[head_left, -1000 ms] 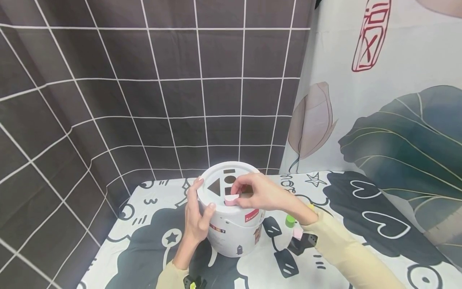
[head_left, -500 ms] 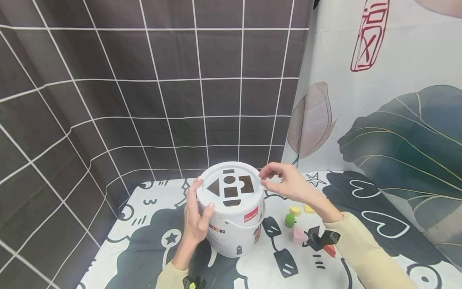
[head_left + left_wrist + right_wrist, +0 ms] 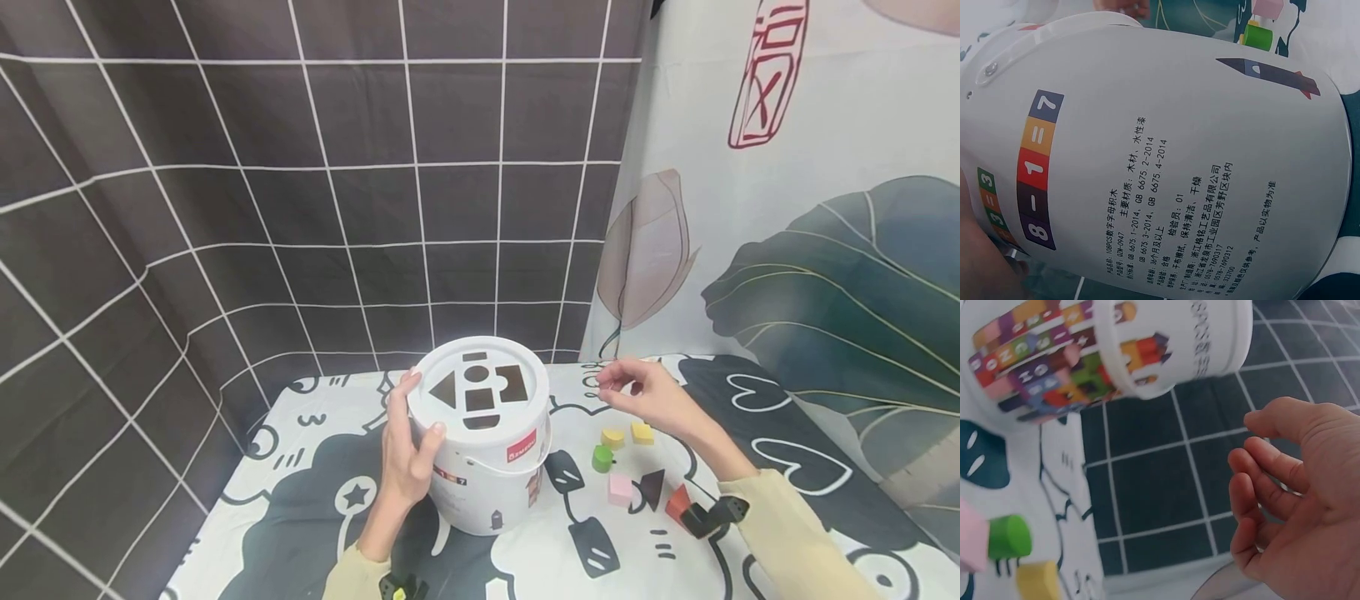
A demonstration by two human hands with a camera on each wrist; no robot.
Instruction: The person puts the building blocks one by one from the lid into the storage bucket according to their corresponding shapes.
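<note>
A white lidded bucket point(image 3: 480, 483) stands upright on the patterned cloth, its lid point(image 3: 525, 408) cut with shaped holes. My left hand point(image 3: 405, 450) rests against the bucket's left side, fingers up at the lid's rim and thumb spread on the front. In the left wrist view, printed text covers the bucket wall point(image 3: 1210, 144). My right hand point(image 3: 648, 396) is in the air to the right of the bucket, holding nothing. Its fingers point(image 3: 1272, 469) hang loosely curled in the right wrist view. Below it lie a green block point(image 3: 602, 458) and a pink block point(image 3: 620, 489).
Two yellow blocks point(image 3: 612, 438) lie behind the green one. A dark triangular block point(image 3: 652, 489) and a red block point(image 3: 677, 503) sit nearer the right wrist. A dark grid-patterned curtain point(image 3: 360, 200) hangs behind the cloth-covered table point(image 3: 555, 550), with a leaf-print curtain point(image 3: 825, 275) on the right.
My right hand has let go of a pink block at the lid's front hole and moved off to the right. The block is out of sight. My left hand has stayed on the bucket.
</note>
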